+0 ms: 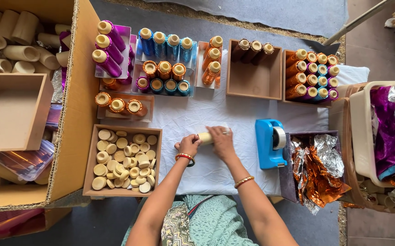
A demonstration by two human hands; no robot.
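My left hand (188, 145) and my right hand (221, 141) both rest on a pale cream tube (205, 137) lying on the white cloth (197, 114). The left hand closes over its left end; the right hand lies over its right part, fingers spread along it. Each wrist wears a bangle. A wooden tray of pale round caps (123, 159) sits just left of my left hand. A blue tape dispenser (269, 143) stands just right of my right hand.
Foil-wrapped tubes in purple, blue, orange and brown fill small boxes (164, 59) along the far side. A large cardboard box (77, 105) with bare tubes stands left. Crumpled orange and silver foil (318, 168) fills a box at right, beside a bin of purple foil (388, 127).
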